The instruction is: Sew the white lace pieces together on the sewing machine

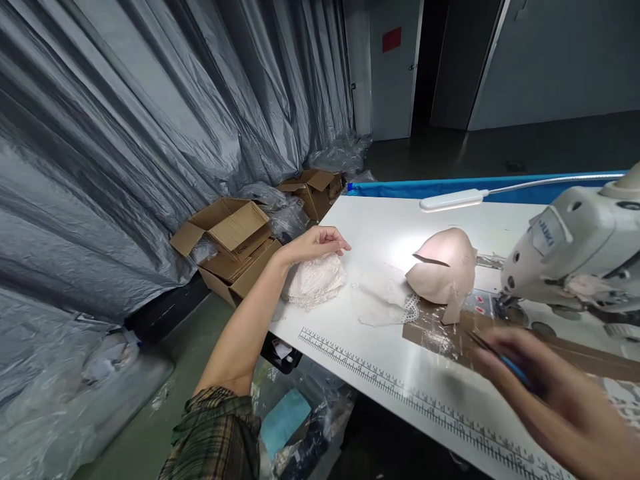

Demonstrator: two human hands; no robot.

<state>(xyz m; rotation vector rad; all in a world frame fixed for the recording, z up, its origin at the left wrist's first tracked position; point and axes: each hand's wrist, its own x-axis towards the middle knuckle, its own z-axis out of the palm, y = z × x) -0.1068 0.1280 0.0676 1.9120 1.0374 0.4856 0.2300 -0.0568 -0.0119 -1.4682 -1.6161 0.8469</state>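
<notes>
My left hand (pixel 323 244) rests on a pile of white lace (pixel 316 283) at the table's left end, its fingers bent and close together; what they may hold is hidden. Blurred by motion, my right hand (pixel 537 387) is closed around a small blue-handled tool (pixel 513 369) with a dark, thin tip pointing up and left. A pale pink moulded cup (pixel 445 267) with a dark slit lies beside the sewing machine (pixel 575 247). Between the cup and the lace pile is a flat sheer white piece (pixel 383 297) with a dotted edge.
Brown tape (pixel 433 330) covers part of the white table (pixel 380 220), with a printed ruler (pixel 375 370) along the front edge. A white lamp (pixel 453 200) hangs over the back. Open cartons (pixel 233 230) and plastic bags (pixel 290 220) stand left of the table.
</notes>
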